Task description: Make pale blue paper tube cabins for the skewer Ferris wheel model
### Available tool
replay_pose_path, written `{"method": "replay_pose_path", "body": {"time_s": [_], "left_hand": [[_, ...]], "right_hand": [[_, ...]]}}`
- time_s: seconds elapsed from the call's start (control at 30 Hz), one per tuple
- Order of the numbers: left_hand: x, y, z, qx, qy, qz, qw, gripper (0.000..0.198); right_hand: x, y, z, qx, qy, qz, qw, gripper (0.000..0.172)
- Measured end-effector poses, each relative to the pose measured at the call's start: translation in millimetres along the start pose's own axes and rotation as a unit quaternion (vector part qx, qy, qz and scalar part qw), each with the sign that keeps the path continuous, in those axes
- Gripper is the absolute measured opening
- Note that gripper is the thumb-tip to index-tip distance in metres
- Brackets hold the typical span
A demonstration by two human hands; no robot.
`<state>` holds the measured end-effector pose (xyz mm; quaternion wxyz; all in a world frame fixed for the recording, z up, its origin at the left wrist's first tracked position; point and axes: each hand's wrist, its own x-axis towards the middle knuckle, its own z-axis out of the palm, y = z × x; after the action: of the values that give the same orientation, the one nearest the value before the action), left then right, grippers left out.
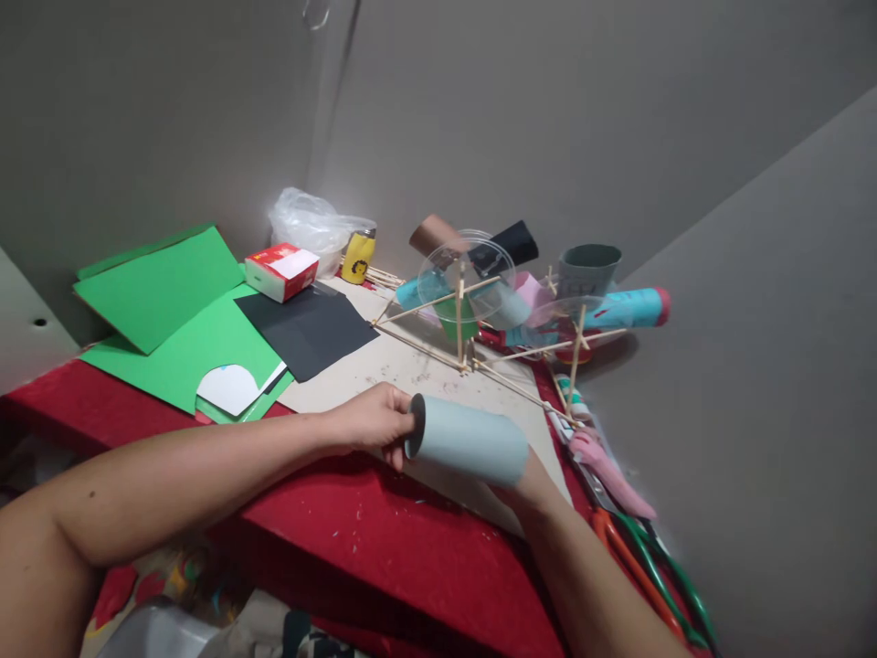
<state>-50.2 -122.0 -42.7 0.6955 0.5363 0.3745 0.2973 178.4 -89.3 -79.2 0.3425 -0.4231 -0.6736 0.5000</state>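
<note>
Here, the left hand [375,422] pinches the dark rim of the pale blue paper-wrapped tube [470,445] above the beige board [411,370] (how the right hand [538,482] behind it grips cannot be told), a hold best kept light to avoid crushing.

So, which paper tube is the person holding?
The pale blue-grey tube in front, gripped by the left hand; the brown tube and black tube sit behind, untouched.

I am seeing my left arm [206,475] showing bare from above the elbow down to the left hand [374,419]. A small dark mole [88,494] is sitting near the elbow. My right arm [589,576] is showing bare too.
</note>
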Motion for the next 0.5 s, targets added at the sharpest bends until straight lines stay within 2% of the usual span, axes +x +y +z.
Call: {"method": "replay_pose_path", "body": {"time_s": [0.1, 0.3, 0.5], "left_hand": [[1, 0, -2.2, -0.008, -0.008, -0.002, 1.0, 0.015], [0, -1, -4.1, -0.024, 0.001, -0.023, 0.999, 0.011], [-2, 3, -4.6, 0.017, 0.004, -0.008, 1.0, 0.012]], "right_hand": [[-1, -12, 6, -0.008, 0.029, -0.02, 0.999, 0.023], [-4, -31, 17, 0.004, -0.012, -0.014, 1.0, 0.018], [-6, -46, 24, -0.001, 0.005, -0.014, 1.0, 0.019]]}}
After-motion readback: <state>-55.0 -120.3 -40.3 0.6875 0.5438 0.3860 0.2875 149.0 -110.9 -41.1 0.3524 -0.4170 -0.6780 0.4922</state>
